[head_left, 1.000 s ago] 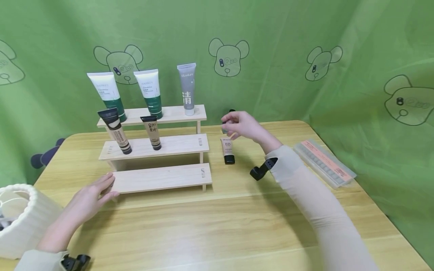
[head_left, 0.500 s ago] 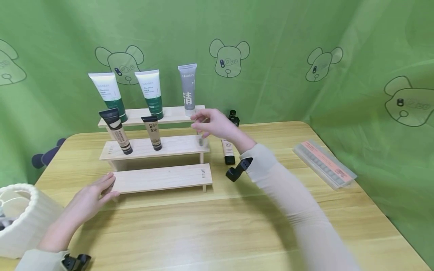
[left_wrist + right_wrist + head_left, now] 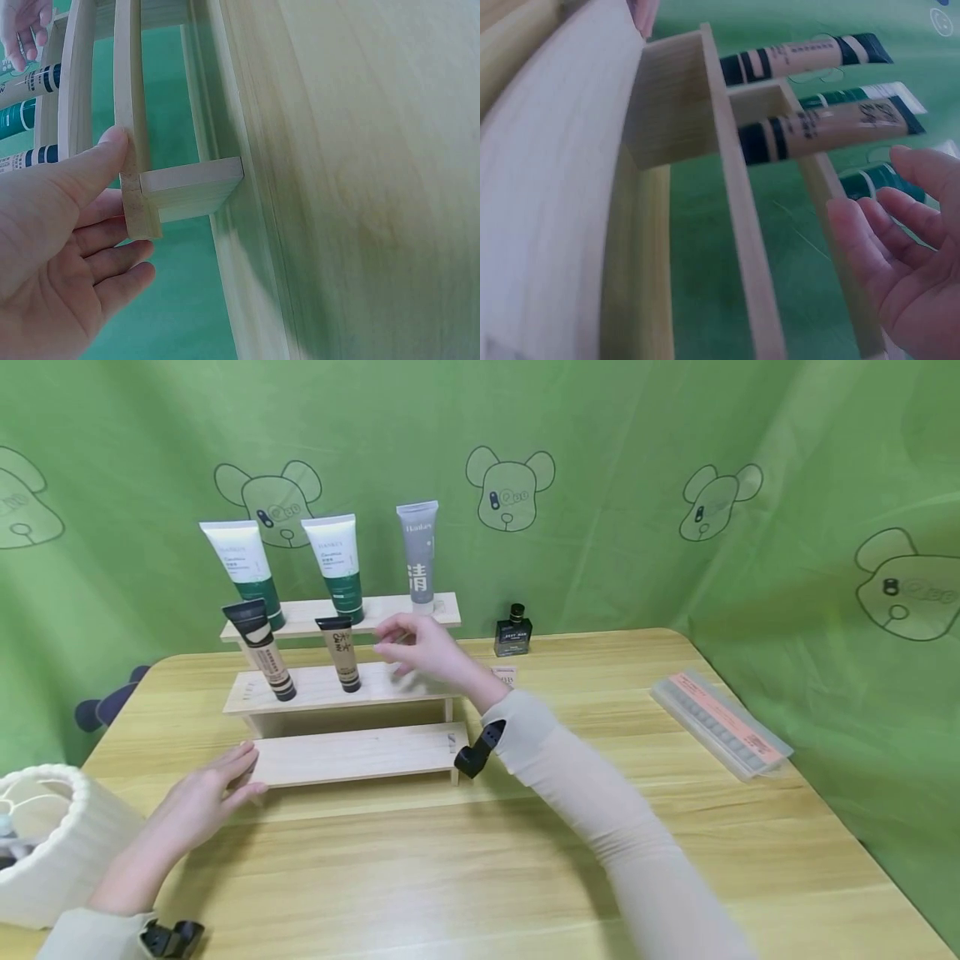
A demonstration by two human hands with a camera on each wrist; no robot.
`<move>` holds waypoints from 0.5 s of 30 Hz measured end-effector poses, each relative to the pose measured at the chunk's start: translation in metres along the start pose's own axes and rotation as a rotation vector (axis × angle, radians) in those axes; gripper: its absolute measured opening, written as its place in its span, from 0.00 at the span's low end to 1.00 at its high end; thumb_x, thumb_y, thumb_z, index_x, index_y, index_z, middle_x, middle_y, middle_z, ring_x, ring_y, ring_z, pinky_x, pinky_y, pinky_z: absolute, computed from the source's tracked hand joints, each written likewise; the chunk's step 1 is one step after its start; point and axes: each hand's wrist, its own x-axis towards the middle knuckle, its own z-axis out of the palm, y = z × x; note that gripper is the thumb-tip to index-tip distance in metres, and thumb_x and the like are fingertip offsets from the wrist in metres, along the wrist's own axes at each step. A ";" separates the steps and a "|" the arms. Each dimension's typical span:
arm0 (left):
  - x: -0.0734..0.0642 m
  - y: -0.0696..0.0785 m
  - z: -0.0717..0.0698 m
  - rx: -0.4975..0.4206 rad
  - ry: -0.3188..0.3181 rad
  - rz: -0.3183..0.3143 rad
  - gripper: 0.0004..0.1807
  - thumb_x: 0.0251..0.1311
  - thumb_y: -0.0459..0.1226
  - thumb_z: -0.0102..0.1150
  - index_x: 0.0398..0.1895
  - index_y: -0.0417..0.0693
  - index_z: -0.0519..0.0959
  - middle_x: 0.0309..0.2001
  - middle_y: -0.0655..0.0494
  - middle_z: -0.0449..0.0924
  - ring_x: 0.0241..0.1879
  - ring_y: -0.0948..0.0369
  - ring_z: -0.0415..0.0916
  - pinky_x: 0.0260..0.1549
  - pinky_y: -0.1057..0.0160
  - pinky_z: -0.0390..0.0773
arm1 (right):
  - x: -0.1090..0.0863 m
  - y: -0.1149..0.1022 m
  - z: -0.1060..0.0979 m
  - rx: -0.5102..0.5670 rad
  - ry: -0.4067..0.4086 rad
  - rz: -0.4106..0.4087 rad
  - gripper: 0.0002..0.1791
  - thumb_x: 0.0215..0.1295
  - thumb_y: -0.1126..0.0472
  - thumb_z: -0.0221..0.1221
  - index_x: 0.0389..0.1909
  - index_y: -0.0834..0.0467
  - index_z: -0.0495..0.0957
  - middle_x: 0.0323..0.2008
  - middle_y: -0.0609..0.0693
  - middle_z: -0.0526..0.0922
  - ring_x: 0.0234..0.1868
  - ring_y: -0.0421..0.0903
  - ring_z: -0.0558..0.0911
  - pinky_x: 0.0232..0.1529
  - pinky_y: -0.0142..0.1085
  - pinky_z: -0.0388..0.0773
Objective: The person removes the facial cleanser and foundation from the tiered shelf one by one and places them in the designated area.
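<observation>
Fingers (image 3: 861, 236) of the right hand (image 3: 423, 647) curve apart, empty — the small beige tube (image 3: 342, 653) stands near them at about nine o'clock, on the middle shelf (image 3: 378, 687), long axis tipped toward eleven. The left hand (image 3: 201, 800), farther off at eight, pinches the bottom shelf (image 3: 352, 756).

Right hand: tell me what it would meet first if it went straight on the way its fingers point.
Probably the smaller beige tube standing on the middle shelf: in the head view it is next beyond the right hand's fingertips. Depth is unclear, so the hand might pass behind it.
</observation>
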 end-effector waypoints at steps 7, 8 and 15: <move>0.001 0.001 -0.001 0.000 -0.007 -0.006 0.31 0.59 0.43 0.59 0.57 0.26 0.67 0.60 0.31 0.62 0.57 0.35 0.61 0.53 0.38 0.61 | 0.008 0.005 0.020 0.030 -0.008 -0.012 0.19 0.60 0.64 0.60 0.51 0.66 0.72 0.39 0.56 0.76 0.31 0.54 0.80 0.28 0.39 0.82; 0.001 0.001 -0.001 0.000 -0.010 -0.008 0.31 0.59 0.43 0.59 0.57 0.26 0.67 0.60 0.31 0.62 0.57 0.36 0.61 0.53 0.38 0.61 | 0.009 0.006 0.022 0.031 -0.008 -0.013 0.19 0.60 0.65 0.60 0.51 0.66 0.72 0.39 0.56 0.76 0.31 0.54 0.79 0.29 0.38 0.82; 0.001 0.001 -0.001 0.003 -0.015 -0.012 0.31 0.59 0.42 0.59 0.57 0.26 0.67 0.60 0.31 0.62 0.57 0.36 0.61 0.54 0.38 0.61 | 0.013 0.008 0.034 0.036 0.006 -0.002 0.20 0.59 0.65 0.62 0.52 0.66 0.71 0.40 0.56 0.76 0.32 0.49 0.79 0.29 0.36 0.82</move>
